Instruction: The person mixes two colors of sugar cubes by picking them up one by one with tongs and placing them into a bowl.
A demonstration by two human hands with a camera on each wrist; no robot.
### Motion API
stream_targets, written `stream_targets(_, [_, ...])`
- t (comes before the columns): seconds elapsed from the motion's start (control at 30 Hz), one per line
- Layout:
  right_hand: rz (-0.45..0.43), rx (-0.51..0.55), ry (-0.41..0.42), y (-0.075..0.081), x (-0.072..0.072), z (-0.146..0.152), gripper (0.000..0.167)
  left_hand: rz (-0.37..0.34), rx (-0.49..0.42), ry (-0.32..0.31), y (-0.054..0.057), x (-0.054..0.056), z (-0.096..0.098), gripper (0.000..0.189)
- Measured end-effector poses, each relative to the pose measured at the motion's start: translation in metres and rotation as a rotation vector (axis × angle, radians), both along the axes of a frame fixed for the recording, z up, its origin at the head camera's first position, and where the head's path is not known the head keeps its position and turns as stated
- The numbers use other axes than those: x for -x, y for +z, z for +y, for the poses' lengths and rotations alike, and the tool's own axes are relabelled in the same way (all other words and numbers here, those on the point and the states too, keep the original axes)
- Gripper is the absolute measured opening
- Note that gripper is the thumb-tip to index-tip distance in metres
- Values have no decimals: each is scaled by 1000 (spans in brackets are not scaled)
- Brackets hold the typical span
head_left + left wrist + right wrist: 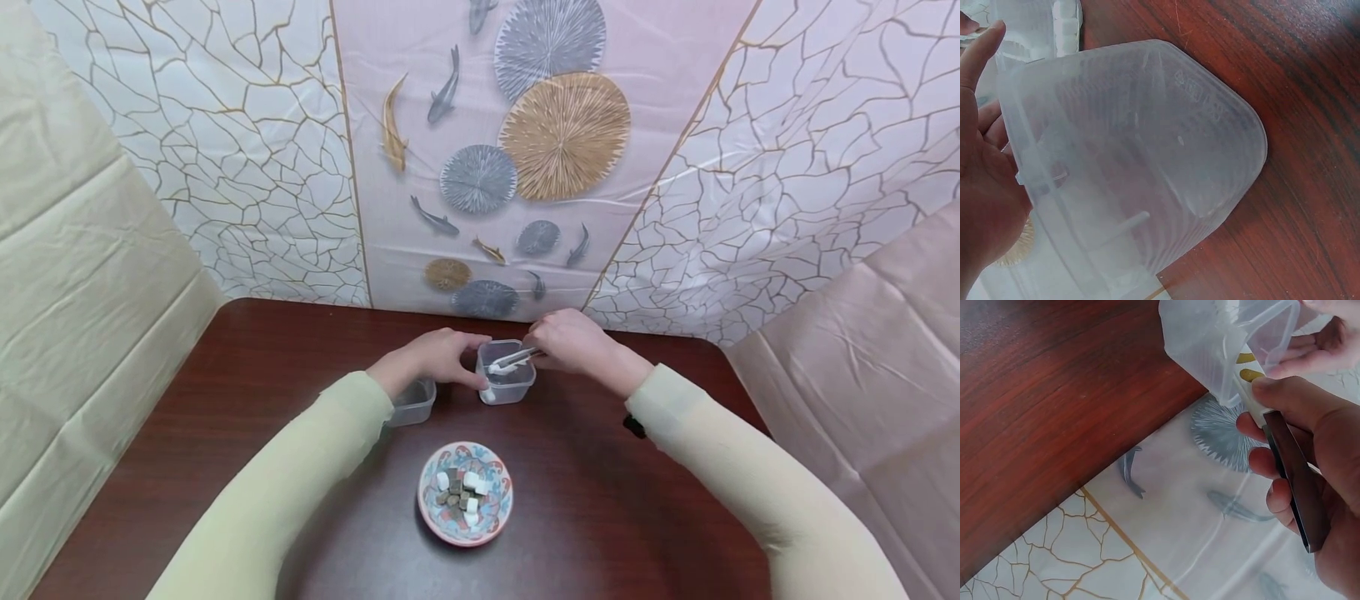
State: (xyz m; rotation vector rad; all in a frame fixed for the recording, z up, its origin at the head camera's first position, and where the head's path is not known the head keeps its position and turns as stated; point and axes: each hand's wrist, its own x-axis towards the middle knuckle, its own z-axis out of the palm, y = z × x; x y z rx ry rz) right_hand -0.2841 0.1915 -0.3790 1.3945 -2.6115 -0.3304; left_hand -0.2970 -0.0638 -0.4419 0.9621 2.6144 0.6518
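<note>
My left hand (444, 354) spans a small clear plastic container (510, 395) at the back of the table, its thumb on the near side and fingers at the far rim. In my right hand (572, 340) I grip metal tongs (1293, 472), whose pale tips reach down inside that container. A white piece shows at the container's lower left corner; in the left wrist view white pieces (1066, 28) line its side. What the tips pinch is too small to tell.
Another clear container (414, 410) stands left of the first, partly under my left wrist; it fills much of the left wrist view. Nearer me sits a patterned bowl (505, 510) with brown and white cubes (471, 480). A patterned cloth wall (480, 108) rises behind the table.
</note>
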Motion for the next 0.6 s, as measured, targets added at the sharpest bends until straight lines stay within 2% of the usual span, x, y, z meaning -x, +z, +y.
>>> stream_targets(0.17, [20, 47, 23, 2, -6, 12, 20, 10, 16, 5, -1, 1, 2, 85])
stream_targets(0.6, [-6, 115, -4, -3, -13, 26, 22, 38, 32, 17, -5, 2, 10, 91])
